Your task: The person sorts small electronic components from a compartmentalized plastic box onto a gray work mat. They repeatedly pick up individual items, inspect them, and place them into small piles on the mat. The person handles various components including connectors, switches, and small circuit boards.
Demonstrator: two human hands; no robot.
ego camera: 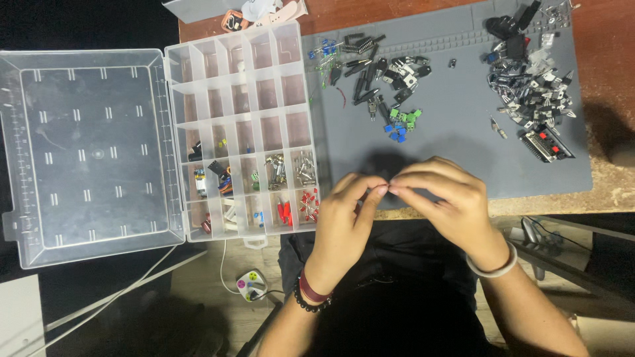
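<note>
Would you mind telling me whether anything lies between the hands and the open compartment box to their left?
Nothing visible does: the left hand and right hand meet fingertip to fingertip over the grey mat, right beside the clear compartment box.

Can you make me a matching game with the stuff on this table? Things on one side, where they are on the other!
Things:
1. clear lid
2. red parts
3. green and blue blocks
4. metal pile

Places:
A. middle of the grey mat
B. far left, lying open
C. mat's right end
D. bottom row of the organiser box

Pairs: 1-B, 2-D, 3-A, 4-C
</note>
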